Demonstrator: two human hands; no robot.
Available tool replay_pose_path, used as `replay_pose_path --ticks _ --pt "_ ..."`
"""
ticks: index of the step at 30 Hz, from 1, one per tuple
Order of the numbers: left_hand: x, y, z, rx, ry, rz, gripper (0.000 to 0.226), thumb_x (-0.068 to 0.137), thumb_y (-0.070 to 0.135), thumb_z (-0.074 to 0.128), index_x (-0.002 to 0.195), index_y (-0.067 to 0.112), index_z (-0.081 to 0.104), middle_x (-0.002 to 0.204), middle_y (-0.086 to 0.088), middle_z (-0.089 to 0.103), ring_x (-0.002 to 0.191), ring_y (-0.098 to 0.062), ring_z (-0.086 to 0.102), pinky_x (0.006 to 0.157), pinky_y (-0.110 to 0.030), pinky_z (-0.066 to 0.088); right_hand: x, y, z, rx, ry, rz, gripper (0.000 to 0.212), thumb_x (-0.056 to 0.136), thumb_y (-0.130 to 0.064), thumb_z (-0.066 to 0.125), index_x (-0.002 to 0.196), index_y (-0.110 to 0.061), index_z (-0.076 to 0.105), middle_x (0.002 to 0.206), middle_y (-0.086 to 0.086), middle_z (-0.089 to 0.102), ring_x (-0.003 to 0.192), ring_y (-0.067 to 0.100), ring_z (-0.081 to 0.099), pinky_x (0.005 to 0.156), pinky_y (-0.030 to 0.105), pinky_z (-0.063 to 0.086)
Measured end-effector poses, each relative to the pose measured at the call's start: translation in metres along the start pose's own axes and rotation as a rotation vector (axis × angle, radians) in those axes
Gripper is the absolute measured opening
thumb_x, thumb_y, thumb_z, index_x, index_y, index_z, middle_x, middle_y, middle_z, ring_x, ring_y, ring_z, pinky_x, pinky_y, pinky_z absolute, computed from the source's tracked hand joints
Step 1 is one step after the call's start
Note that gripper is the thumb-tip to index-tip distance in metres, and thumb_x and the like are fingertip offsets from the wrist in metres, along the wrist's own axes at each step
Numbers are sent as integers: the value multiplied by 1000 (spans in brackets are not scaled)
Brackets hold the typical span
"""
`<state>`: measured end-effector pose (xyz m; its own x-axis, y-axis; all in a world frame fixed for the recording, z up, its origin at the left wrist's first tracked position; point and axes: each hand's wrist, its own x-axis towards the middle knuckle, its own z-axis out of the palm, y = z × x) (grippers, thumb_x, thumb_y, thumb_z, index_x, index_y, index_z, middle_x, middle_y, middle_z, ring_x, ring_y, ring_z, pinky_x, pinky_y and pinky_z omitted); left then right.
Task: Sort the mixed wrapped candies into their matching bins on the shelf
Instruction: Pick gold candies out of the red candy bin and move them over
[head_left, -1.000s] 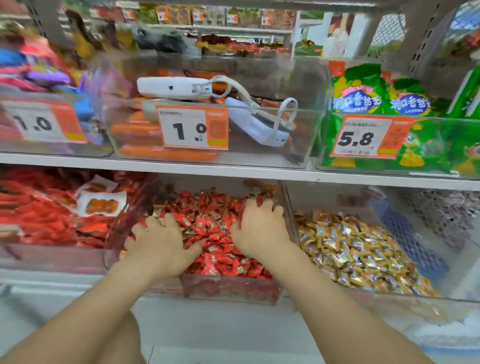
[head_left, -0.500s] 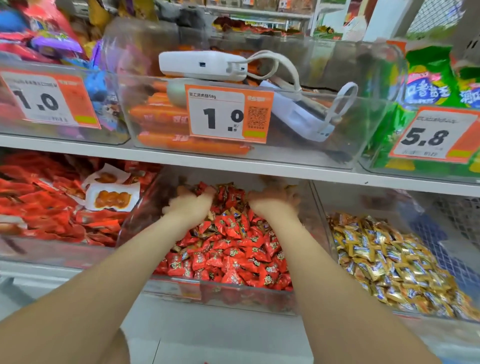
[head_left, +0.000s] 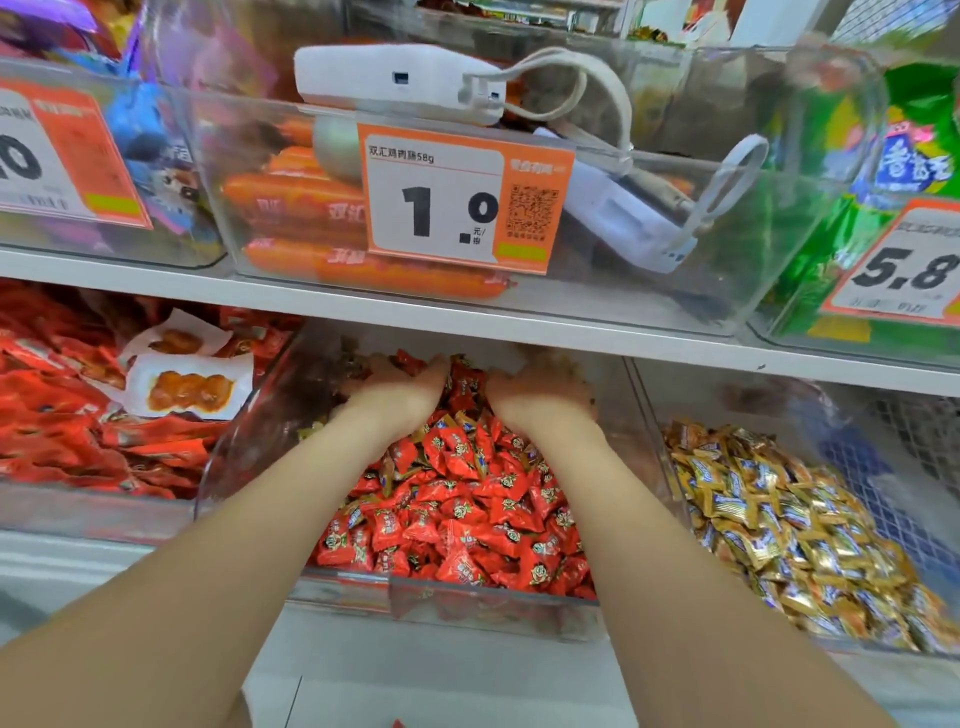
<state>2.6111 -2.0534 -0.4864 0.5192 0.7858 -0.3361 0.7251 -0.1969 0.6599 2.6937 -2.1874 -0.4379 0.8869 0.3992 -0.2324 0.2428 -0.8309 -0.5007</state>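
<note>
Red candies (head_left: 457, 499) fill the bin (head_left: 467, 605); our left hand (head_left: 400, 392) and right hand (head_left: 540, 397) have slid to its back, likely hunting strays; we cannot tell their grip.

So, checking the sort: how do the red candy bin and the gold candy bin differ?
The red candy bin holds red wrappers; the gold candy bin holds gold ones. The left hand and right hand reach into the red one; the gold one is untouched. Both are clear-walled.

Shiny wrappers, clear plastic everywhere

Red candies (head_left: 457, 499) and gold candies (head_left: 795, 530) have glossy crinkly foil; the bin (head_left: 483, 605) is smooth transparent plastic, the price tag (head_left: 457, 200) matt paper.
</note>
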Motion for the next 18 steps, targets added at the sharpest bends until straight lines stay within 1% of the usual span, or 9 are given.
replay_pose_path --ticks 1,3,6,8,10,13,14,16,18 --pt "1 0 1 -15 3 19 124 68 98 27 167 26 8 171 -18 19 153 -45 28 121 -56 33 -1 -1 -2 18 -29 13 68 106 -51 47 157 -6 40 159 18 42 144 37 44 111 42 40" --pt "4 0 -1 -28 23 45 126 63 100 30 166 27 17 167 -16 30 148 -44 37 118 -54 39 3 -1 0 27 -40 10 71 106 -55 47 156 -6 42 159 17 45 142 35 47 110 40 42" --pt "2 -1 -8 -5 -5 84 127 59 103 28 162 29 28 164 -9 40 145 -40 44 116 -52 41 2 -4 0 -7 -121 37 80 102 -69 41 156 -10 45 153 14 53 129 33 58 101 37 49" --pt "-8 3 -11 -22 -64 122 114 71 100 30 161 31 32 165 -7 39 146 -38 42 118 -52 38 4 -4 -3 39 -177 39 79 103 -68 41 157 -10 44 155 16 52 131 34 58 106 39 50" --pt "-14 7 -11 -54 -136 159 95 88 90 33 162 30 33 167 -7 35 150 -36 37 120 -49 32 0 -3 -7 136 -248 36 68 106 -57 47 155 -10 46 155 15 52 135 35 57 107 41 50" --pt "-26 12 -11 -78 -205 184 87 94 84 35 163 31 32 169 -6 31 153 -32 32 121 -47 27 -2 0 -10 144 -287 18 57 93 -52 65 137 -17 58 132 12 68 110 30 70 83 36 57" --pt "-27 13 -12 -81 -213 191 87 93 84 36 162 32 33 169 -5 32 153 -32 33 121 -47 27 -2 0 -9 149 -299 9 53 88 -49 68 129 -16 59 121 10 72 102 28 72 81 35 59" --pt "-31 12 -14 -97 -224 205 85 92 85 37 161 34 36 167 -3 36 151 -30 37 120 -46 28 -5 -1 -10 207 -336 15 47 81 -39 70 121 -15 62 105 9 77 88 27 76 77 38 64" --pt "-31 11 -17 -139 -238 222 83 91 87 39 156 36 45 160 -2 47 143 -28 47 120 -44 33 -11 -4 -10 245 -323 -33 36 80 -31 69 112 -15 66 94 5 75 79 21 72 67 29 59"
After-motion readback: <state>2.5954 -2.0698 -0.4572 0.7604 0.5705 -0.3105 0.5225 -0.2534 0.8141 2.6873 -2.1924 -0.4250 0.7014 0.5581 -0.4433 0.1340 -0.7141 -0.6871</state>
